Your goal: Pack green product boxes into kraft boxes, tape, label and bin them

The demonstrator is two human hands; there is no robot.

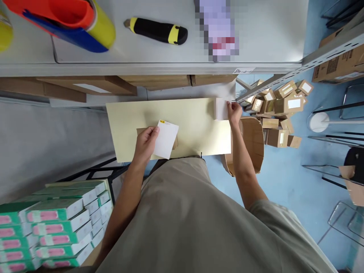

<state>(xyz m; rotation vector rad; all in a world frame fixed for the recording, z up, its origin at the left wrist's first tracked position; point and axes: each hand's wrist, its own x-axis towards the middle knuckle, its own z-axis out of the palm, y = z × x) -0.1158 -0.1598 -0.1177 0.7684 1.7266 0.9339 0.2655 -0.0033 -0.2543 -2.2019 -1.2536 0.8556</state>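
My left hand (146, 145) pinches a white card (166, 139) by its left edge, thumb on top. The card is tilted and has a small yellow mark at its top corner. Beneath that hand and card, parts of a brown cardboard piece (140, 131) show on the pale yellow tabletop (196, 129); most of it is covered. Over at the tabletop's far right corner, my right hand (234, 113) has its fingers closed at the right edge of a white paper stack (221, 109). Whether it grips one sheet or several cannot be made out.
Above is a grey shelf (113, 68) with a black-and-yellow utility knife (159, 31) and tape dispenser (76, 22). An open cardboard carton (253, 144) stands right of the table, near piled small boxes (287, 104). Green-and-white boxes (62, 223) are stacked lower left.
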